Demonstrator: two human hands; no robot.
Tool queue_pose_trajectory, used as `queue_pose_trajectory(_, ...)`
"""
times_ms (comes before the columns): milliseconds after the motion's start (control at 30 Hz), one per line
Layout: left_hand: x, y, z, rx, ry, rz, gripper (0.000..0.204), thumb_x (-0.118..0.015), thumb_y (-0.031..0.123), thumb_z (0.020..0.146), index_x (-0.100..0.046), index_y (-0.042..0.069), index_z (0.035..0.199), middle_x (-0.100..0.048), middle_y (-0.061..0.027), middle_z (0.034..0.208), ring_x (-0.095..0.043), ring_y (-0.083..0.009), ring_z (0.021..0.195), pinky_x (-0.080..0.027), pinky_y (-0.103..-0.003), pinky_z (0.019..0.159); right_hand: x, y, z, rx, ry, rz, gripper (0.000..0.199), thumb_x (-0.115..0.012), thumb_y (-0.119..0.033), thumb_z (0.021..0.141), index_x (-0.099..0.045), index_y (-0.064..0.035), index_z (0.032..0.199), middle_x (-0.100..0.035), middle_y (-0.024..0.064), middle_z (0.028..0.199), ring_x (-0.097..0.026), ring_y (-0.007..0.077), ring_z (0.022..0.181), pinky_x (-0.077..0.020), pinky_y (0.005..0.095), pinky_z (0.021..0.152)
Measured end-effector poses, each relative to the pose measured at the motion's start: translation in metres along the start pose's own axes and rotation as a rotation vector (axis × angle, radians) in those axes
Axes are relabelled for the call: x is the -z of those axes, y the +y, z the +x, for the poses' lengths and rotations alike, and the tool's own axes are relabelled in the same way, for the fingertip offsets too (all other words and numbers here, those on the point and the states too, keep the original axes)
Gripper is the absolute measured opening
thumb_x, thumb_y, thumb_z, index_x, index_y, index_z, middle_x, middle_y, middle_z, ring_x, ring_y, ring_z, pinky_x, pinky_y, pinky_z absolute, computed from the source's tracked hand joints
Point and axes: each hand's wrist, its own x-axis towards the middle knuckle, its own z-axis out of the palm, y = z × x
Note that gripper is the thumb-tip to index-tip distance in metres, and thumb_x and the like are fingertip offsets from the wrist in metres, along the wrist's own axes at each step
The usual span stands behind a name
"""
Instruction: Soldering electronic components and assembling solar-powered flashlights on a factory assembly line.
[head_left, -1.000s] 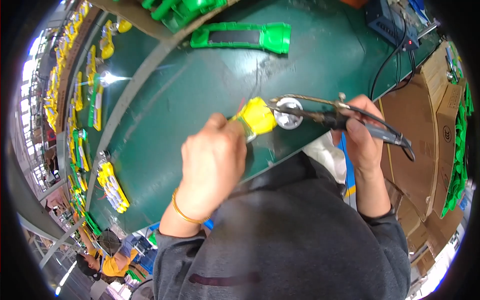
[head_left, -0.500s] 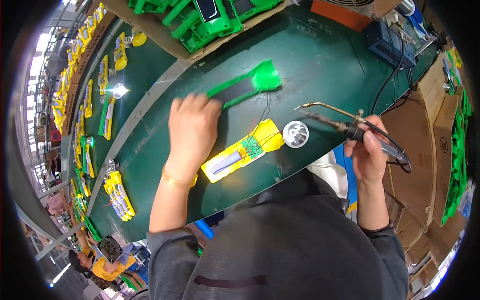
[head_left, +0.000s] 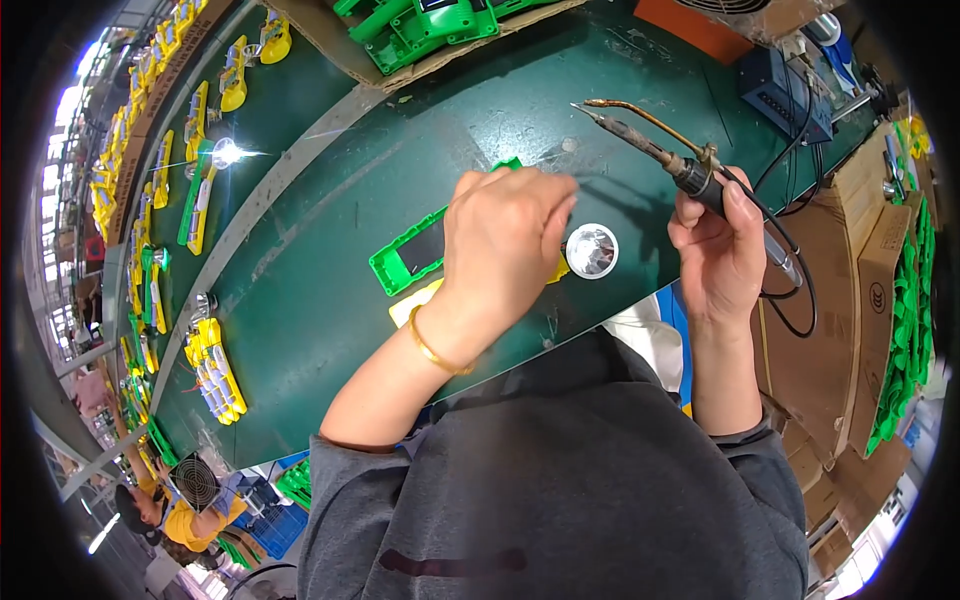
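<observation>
My right hand [head_left: 722, 245] is closed round a soldering iron [head_left: 690, 172], raised over the table's right part. Its tip points up and left, with a thin brass tube alongside. My left hand [head_left: 505, 240] is closed, thumb and fingers drawn together; whatever they pinch is hidden. Under and beside it lies a green plastic casing half [head_left: 400, 264], its far end just showing past the knuckles. The yellow casing half [head_left: 413, 303] is mostly covered by the same hand. At its right end sits a round silver reflector [head_left: 592, 251].
On the green table [head_left: 320, 330], a stack of yellow casings [head_left: 215, 372] lies at left. More casings and a lit lamp [head_left: 226, 153] stand beyond a grey strip. A carton [head_left: 345, 62] of green casings is at the far side, a blue box-shaped unit [head_left: 780, 92] at far right.
My left hand has moved right, over the yellow casing. The green casing has shifted nearer and lies beside the yellow one. The soldering iron has risen, its tip farther from me.
</observation>
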Motion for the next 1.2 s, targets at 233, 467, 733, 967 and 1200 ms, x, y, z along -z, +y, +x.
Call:
queue_pose_trajectory(233, 0.046, -0.004, -0.050, 0.147, 0.247, -0.173, 0.010, -0.071, 0.001, 0.070, -0.066, 0.006, 0.078, -0.062, -0.0041, 0.074, -0.056, -0.0204, 0.074, -0.043, -0.032, 0.070, -0.017, 0.026, 0.037, -0.095, -0.192, -0.147, 0.016, -0.057, -0.017, 0.087, -0.055, -0.0021, 0.094, -0.059, 0.0067, 0.083, -0.058, 0.0137, 0.073, -0.0480, 0.0268, 0.065)
queue_pose_trajectory(467, 0.039, -0.026, -0.091, 0.526, 0.363, -0.268, 0.004, -0.068, 0.000, 0.078, -0.065, 0.000, 0.081, -0.063, -0.0060, 0.079, -0.055, -0.0155, 0.072, -0.044, -0.026, 0.069, -0.035, 0.061, 0.044, -0.396, -0.319, -0.094, 0.015, -0.055, -0.018, 0.090, -0.055, -0.0029, 0.092, -0.061, 0.0074, 0.083, -0.061, 0.0156, 0.075, -0.0520, 0.0327, 0.080)
queue_pose_trajectory(733, 0.075, -0.032, -0.087, 0.465, -0.101, -0.167, 0.006, -0.066, 0.004, 0.075, -0.067, 0.005, 0.081, -0.059, -0.0076, 0.074, -0.053, -0.0233, 0.071, -0.043, -0.033, 0.067, -0.021, 0.028, -0.007, -0.355, -0.218, -0.136, 0.015, -0.053, -0.017, 0.090, -0.051, -0.0025, 0.093, -0.061, 0.0073, 0.082, -0.063, 0.0148, 0.077, -0.0547, 0.0344, 0.082)
queue_pose_trajectory(967, 0.071, -0.025, -0.070, 0.404, -0.302, 0.191, 0.002, -0.066, 0.007, 0.071, -0.067, 0.009, 0.073, -0.056, -0.0063, 0.071, -0.055, -0.0254, 0.076, -0.040, -0.040, 0.080, -0.034, 0.021, -0.005, -0.217, -0.442, -0.612, 0.011, -0.061, 0.001, 0.078, -0.056, -0.0011, 0.088, -0.062, 0.0049, 0.075, -0.060, 0.0086, 0.066, -0.0470, 0.0204, 0.057)
queue_pose_trajectory(1200, 0.070, -0.027, -0.070, 0.409, -0.302, 0.195, 0.001, -0.066, 0.006, 0.069, -0.067, 0.008, 0.070, -0.056, -0.0073, 0.070, -0.055, -0.0260, 0.075, -0.039, -0.041, 0.081, -0.038, 0.022, 0.000, -0.152, -0.555, -0.778, 0.014, -0.068, -0.002, 0.073, -0.057, -0.0013, 0.082, -0.059, 0.0009, 0.074, -0.052, 0.0058, 0.066, -0.0412, 0.0218, 0.058)
